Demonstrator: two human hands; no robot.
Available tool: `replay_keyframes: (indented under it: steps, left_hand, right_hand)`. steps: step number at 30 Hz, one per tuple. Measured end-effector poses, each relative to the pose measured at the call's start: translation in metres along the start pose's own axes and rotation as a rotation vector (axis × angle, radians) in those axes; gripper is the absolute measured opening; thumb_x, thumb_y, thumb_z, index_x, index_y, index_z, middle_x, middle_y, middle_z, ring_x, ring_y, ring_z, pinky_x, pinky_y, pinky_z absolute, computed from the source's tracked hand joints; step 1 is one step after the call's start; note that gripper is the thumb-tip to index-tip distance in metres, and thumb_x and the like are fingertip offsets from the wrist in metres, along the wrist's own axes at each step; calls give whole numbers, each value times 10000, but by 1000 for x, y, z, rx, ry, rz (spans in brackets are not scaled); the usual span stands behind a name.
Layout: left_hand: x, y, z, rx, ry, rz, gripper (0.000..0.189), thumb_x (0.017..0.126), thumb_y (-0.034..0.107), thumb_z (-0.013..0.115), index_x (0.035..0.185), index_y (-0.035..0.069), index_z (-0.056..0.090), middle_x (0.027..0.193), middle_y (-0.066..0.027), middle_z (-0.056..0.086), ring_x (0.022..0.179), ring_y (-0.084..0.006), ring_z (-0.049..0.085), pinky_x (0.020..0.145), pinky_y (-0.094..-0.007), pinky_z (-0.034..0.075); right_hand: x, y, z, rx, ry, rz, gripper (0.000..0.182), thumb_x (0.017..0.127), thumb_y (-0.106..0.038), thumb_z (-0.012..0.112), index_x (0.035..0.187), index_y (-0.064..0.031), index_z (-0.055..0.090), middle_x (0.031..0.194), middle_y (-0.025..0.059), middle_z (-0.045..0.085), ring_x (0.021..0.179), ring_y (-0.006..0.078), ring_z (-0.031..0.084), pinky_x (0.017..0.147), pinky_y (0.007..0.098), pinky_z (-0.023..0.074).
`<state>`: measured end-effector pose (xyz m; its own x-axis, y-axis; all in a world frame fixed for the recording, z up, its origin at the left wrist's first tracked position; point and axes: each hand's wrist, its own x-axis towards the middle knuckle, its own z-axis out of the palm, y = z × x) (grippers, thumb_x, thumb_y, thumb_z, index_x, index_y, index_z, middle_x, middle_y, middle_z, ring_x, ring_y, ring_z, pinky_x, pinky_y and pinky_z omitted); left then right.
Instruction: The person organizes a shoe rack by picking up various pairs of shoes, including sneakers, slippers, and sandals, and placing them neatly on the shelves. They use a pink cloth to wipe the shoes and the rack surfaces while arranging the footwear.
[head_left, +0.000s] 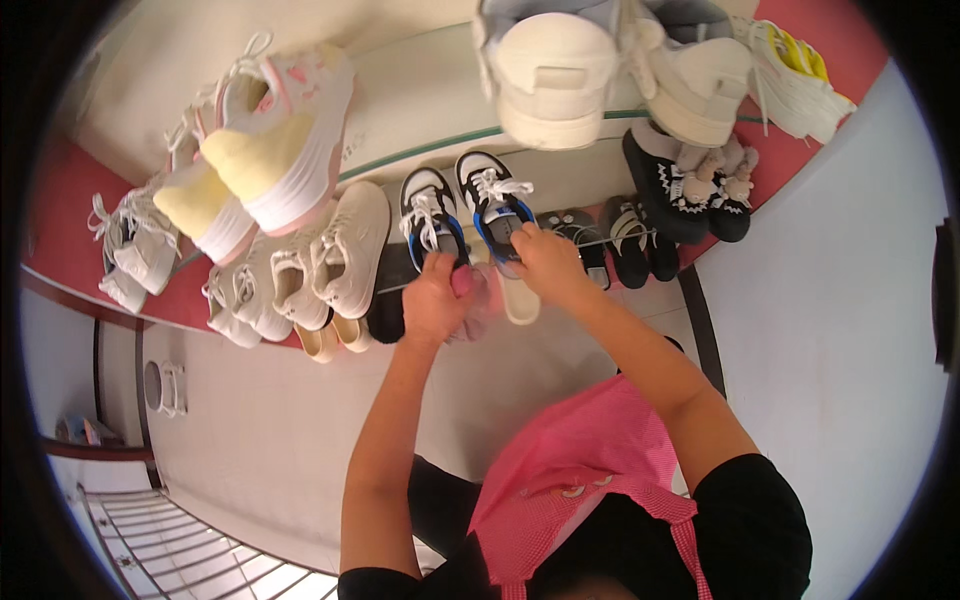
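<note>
A pair of white, black and blue lace-up sneakers stands before me, toes pointing away. My left hand (433, 300) grips the left sneaker (429, 217) at its heel, fingers at the collar. A blurred pink item (463, 282), perhaps a cloth, is also in this hand, by the thumb. The heel of the right sneaker (495, 202) is in my right hand (551, 262), fingers inside the opening. Both sneakers are on the lower shelf level, below the edge of a glass shelf (420, 161). My hands hide the heels.
Above, cream high-backed shoes (555, 82) and white-yellow sneakers (300, 142) overhang the glass. White sneakers (349, 251) stand to the left; black plush-trimmed slippers (667, 184) and dark sandals (626, 240) to the right. A pink checked apron (585, 442) hangs before me. Metal railings (187, 540) are lower left.
</note>
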<state>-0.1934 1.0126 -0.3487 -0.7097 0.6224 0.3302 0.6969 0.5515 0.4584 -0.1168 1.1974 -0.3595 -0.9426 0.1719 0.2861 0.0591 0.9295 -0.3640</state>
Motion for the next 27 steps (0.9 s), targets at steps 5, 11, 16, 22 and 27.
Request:
replay_keyframes:
  steps: [5,11,16,22,27]
  left_hand:
    - [8,36,22,-54,-47,45,360,709,273,699,930,33,547,910,-129,553,787,-350,586,647,-400,485]
    - [33,53,38,-58,-70,80,371,714,288,688,950,41,545,941,-133,559,814,-354,586,659,-409,483]
    - [25,49,30,-8,-131,16,435,729,323,673,1018,44,507,976,-150,560,840,-363,590,678,-425,484]
    - [28,56,38,22,-168,-9,431,740,325,661,1012,42,485,997,-162,544,831,-367,593,663,-442,487]
    - [29,51,41,34,-140,30,453,707,362,678,943,37,469,970,-166,541,786,-362,604,639,-448,487]
  right_hand:
    - [-22,12,-13,-14,52,39,285,706,-184,695,855,-36,503,881,123,523,802,327,589,640,428,491]
    - [-21,40,-43,72,-110,26,369,729,-202,695,1000,-45,499,978,145,520,907,363,576,730,448,483]
    - [-3,86,-124,-103,183,128,379,788,-258,630,1083,-45,525,1112,189,536,960,371,574,797,450,476]
    - [33,273,-188,-580,136,368,287,837,-262,521,955,-5,570,1032,202,588,827,365,618,740,471,489]
    - [47,324,-211,-832,-159,201,252,822,-230,515,933,-8,562,1003,201,586,858,353,598,771,456,469]
